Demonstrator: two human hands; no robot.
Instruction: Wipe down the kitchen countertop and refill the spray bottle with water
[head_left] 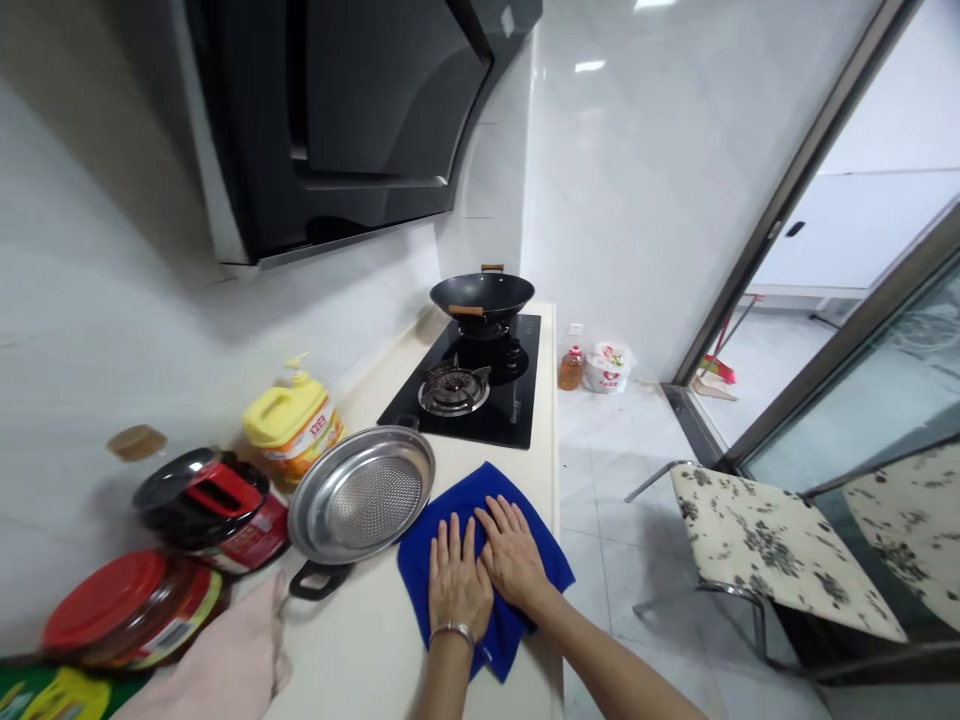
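A blue cloth point(480, 490) lies flat on the cream countertop point(360, 650), near its right edge. Both hands press down on it side by side with fingers stretched out. My left hand point(457, 575) wears a silver bangle at the wrist and lies on the cloth's middle. My right hand point(512, 550) overlaps it slightly on the right. Neither hand holds anything. A steel frying pan point(364, 495) with a black handle sits just left of the cloth, tilted against the jars.
Behind the pan stand a yellow detergent bottle point(294, 425), a red-lidded black jar point(206, 500) and a red-lidded sauce jar point(135, 610). A pink cloth point(225, 660) lies near me. Farther off, a black gas hob point(469, 385) carries a wok point(482, 293). A floral chair point(772, 550) stands right.
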